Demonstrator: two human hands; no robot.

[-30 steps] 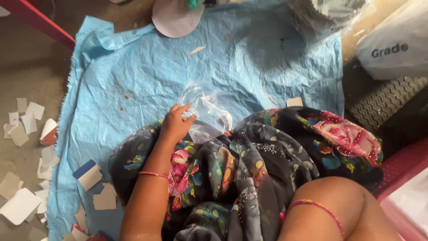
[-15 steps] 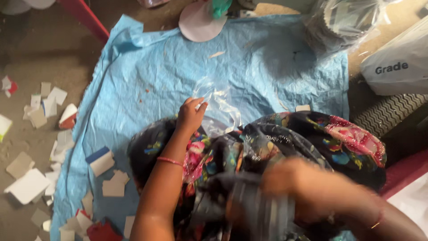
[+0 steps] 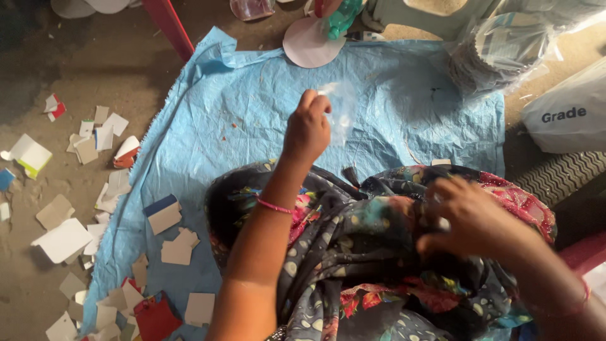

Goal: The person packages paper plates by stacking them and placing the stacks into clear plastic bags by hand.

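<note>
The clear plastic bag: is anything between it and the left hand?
Nothing visible does. The left hand already pinches the clear plastic bag, lifted over the blue sheet. The right hand, blurred, is over the patterned cloth.

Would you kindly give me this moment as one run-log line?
left hand: raised, pinching clear plastic bag | right hand: blurred, over patterned cloth | blue sheet: underneath

Left hand (image 3: 307,129) pinching clear plastic bag (image 3: 338,108) above blue sheet (image 3: 240,107), right hand (image 3: 470,218) blurred over patterned cloth (image 3: 353,252)
</note>
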